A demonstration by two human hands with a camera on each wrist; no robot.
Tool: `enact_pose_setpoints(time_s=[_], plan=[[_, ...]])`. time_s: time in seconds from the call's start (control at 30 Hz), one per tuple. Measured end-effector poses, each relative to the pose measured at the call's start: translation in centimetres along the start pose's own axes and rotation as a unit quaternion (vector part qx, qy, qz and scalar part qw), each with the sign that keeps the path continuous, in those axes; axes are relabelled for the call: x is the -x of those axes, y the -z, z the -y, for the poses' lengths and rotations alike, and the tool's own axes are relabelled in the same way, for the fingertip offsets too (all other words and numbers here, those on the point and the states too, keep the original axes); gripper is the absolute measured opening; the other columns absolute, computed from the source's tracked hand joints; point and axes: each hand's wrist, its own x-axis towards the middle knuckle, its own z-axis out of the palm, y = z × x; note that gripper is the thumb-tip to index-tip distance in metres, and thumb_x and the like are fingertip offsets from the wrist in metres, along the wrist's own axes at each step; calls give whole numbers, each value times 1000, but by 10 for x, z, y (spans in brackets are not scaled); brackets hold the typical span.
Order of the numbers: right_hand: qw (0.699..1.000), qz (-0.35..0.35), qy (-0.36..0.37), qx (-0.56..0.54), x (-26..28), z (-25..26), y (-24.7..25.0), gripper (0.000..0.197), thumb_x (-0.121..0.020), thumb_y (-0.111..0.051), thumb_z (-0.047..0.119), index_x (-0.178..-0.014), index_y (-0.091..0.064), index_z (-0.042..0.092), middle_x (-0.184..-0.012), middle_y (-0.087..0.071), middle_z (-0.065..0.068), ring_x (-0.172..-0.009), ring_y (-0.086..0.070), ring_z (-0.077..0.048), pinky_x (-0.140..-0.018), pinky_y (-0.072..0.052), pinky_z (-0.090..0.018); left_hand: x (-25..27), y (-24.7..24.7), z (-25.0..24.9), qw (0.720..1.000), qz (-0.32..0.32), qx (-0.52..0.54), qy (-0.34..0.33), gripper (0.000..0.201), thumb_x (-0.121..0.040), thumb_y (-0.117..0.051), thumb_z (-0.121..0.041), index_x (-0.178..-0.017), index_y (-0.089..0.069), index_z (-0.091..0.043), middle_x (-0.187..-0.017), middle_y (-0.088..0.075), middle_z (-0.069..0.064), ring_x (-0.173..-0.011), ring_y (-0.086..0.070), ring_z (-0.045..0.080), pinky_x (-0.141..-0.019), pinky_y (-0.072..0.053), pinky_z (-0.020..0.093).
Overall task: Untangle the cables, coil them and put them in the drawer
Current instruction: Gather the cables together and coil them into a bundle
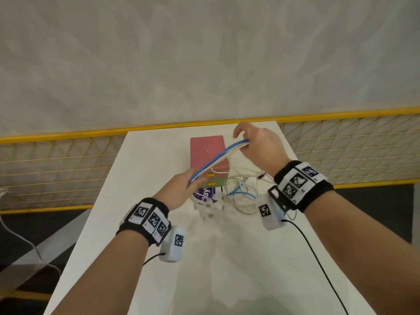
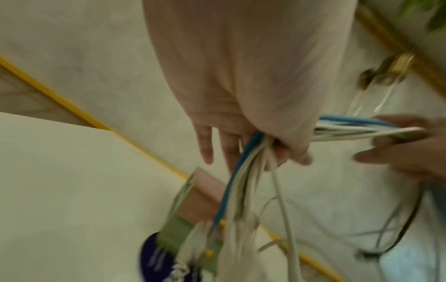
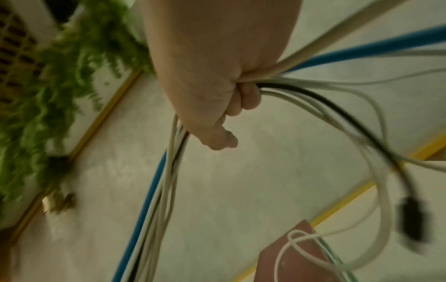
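Observation:
A bundle of blue and white cables [image 1: 216, 158] stretches in an arc above the table between both hands. My left hand [image 1: 193, 180] grips its near end, fingers curled round the strands [image 2: 243, 171]. My right hand [image 1: 244, 142] grips the far end, and the right wrist view shows the fist closed on blue, white and black cables [image 3: 313, 63]. A black plug [image 3: 412, 219] dangles from it. Loose tangled cables [image 1: 241, 194] hang down onto the white table [image 1: 159, 155]. Under the bundle stands a small drawer unit [image 1: 206, 148] with a pink top and a green drawer front [image 1: 216, 183].
A purple printed pack [image 1: 203, 194] lies just in front of the drawer unit. A yellow rail with wire mesh [image 1: 68, 155] runs behind the table on both sides. Green foliage [image 3: 48, 95] hangs at the left of the right wrist view.

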Motion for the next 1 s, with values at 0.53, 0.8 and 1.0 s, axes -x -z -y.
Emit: enact_pose_setpoints(time_s=[0.53,0.8,1.0], plan=[[987,126,89,50,22,23,-56,44,-81,-54,1,-123,-47,9,-95,-65,-11,-88,-61,-32,-77,-48,-39,-25,-14,-44,990,-51,-126,-26,30,-102,-42,-27,-124,-50,-9,-85,-65,13,-73,-60,32,-66,-49,42],[991,75,-48,-99,19,-10,-45,17,-78,-61,7,-94,-62,16,-71,-60,0,-67,-56,-22,-60,-39,-28,-10,8,-19,981,-22,-191,-37,28,-98,-46,-44,-84,-49,-21,-73,-59,2,-70,-56,26,-59,-39,35],[985,101,134,42,21,19,-50,36,-75,-63,5,-110,-55,8,-98,-63,-11,-89,-59,-31,-82,-43,-40,-17,3,-58,961,-2,-272,-36,28,-97,-49,-32,-107,-63,-11,-91,-67,11,-76,-59,28,-63,-40,31]])
